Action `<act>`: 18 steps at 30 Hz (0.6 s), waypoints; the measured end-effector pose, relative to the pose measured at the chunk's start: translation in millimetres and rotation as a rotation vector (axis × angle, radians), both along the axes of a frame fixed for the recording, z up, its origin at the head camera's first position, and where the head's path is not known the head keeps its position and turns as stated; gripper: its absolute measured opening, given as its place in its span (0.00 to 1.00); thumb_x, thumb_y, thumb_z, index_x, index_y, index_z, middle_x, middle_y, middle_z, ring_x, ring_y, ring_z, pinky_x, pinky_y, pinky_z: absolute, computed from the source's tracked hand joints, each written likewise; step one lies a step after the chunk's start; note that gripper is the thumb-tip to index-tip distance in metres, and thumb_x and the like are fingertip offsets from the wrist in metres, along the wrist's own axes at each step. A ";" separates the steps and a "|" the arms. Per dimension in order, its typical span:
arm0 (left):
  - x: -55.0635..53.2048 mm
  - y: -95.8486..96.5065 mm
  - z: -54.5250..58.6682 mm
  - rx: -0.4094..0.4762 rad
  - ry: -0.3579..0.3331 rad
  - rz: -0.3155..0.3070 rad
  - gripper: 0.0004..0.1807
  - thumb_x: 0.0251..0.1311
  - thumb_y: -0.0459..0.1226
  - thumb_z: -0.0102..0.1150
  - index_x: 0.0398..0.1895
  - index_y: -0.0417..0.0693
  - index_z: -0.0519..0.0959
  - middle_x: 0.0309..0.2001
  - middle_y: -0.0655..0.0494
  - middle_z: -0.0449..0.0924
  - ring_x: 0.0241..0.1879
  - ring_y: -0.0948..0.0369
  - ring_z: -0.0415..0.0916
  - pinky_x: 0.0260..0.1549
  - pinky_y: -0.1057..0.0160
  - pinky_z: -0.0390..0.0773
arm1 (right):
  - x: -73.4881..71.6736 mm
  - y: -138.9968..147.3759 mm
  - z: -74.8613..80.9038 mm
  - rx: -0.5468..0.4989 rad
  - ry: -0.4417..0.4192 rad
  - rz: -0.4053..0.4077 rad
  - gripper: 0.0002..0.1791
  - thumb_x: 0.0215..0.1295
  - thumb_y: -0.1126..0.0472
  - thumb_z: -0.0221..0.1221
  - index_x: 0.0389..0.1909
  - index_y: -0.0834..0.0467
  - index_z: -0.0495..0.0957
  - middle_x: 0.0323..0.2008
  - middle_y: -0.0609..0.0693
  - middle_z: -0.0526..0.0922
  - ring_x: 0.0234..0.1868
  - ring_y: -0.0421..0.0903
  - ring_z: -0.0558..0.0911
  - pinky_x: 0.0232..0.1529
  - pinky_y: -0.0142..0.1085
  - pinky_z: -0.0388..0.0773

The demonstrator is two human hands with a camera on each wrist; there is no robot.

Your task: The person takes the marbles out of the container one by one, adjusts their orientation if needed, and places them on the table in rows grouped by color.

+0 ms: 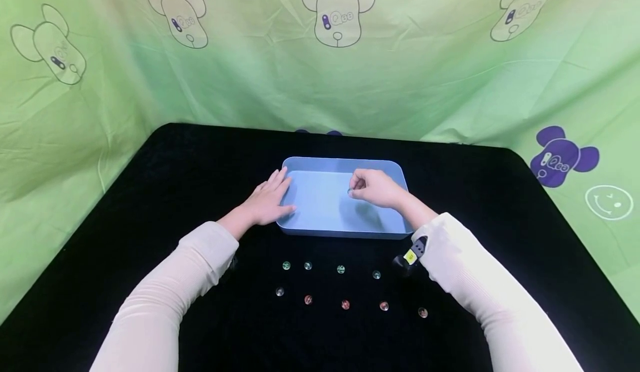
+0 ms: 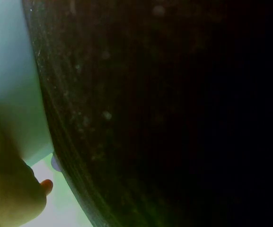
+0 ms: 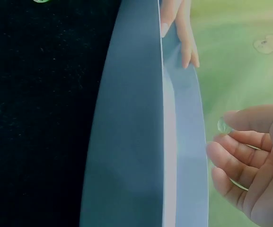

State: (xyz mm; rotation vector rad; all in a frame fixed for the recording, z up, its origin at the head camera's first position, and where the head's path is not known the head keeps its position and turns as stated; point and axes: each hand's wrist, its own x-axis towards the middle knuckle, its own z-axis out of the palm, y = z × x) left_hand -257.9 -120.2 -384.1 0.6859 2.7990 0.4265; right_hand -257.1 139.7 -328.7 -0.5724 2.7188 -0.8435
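A light blue rectangular tray [image 1: 320, 197] lies on the black cloth in the head view. My left hand [image 1: 267, 201] rests on the tray's left rim with its fingers spread and straight. Over the right half of the tray, my right hand [image 1: 379, 187] pinches a small clear, greenish glass marble [image 3: 223, 126] between thumb and index finger; the right wrist view shows this best. In front of the tray lie two loose rows of glass marbles, several with green swirls [image 1: 341, 269] and several with reddish ones [image 1: 345, 304].
Black cloth [image 1: 210, 316] covers the table. A green curtain [image 1: 260, 83] with cartoon bear heads hangs behind and at both sides. The tray's low walls stand around its floor. A small device with a yellow label [image 1: 411, 256] sits at the right cuff.
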 end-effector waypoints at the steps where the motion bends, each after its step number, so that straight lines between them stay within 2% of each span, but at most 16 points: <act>1: -0.1 0.0 0.1 -0.001 0.000 -0.001 0.40 0.57 0.54 0.43 0.66 0.44 0.43 0.66 0.52 0.25 0.64 0.56 0.24 0.57 0.51 0.41 | 1.6 0.9 -0.2 -0.001 0.003 0.005 0.05 0.54 0.63 0.56 0.30 0.59 0.71 0.29 0.50 0.76 0.31 0.45 0.73 0.33 0.38 0.69; 9: 0.1 -0.4 1.0 0.001 0.003 -0.006 0.40 0.57 0.53 0.43 0.66 0.43 0.43 0.66 0.52 0.26 0.64 0.55 0.25 0.57 0.50 0.41 | 12.0 10.9 -1.4 -0.041 0.052 0.036 0.04 0.53 0.65 0.57 0.27 0.59 0.72 0.28 0.49 0.77 0.31 0.45 0.74 0.31 0.37 0.70; 18: 0.5 0.4 1.0 0.005 0.002 0.000 0.39 0.58 0.53 0.42 0.66 0.43 0.44 0.66 0.52 0.26 0.64 0.55 0.25 0.57 0.51 0.41 | 28.2 25.2 0.4 -0.059 0.070 0.027 0.02 0.53 0.64 0.57 0.27 0.58 0.73 0.27 0.47 0.77 0.31 0.43 0.75 0.31 0.37 0.70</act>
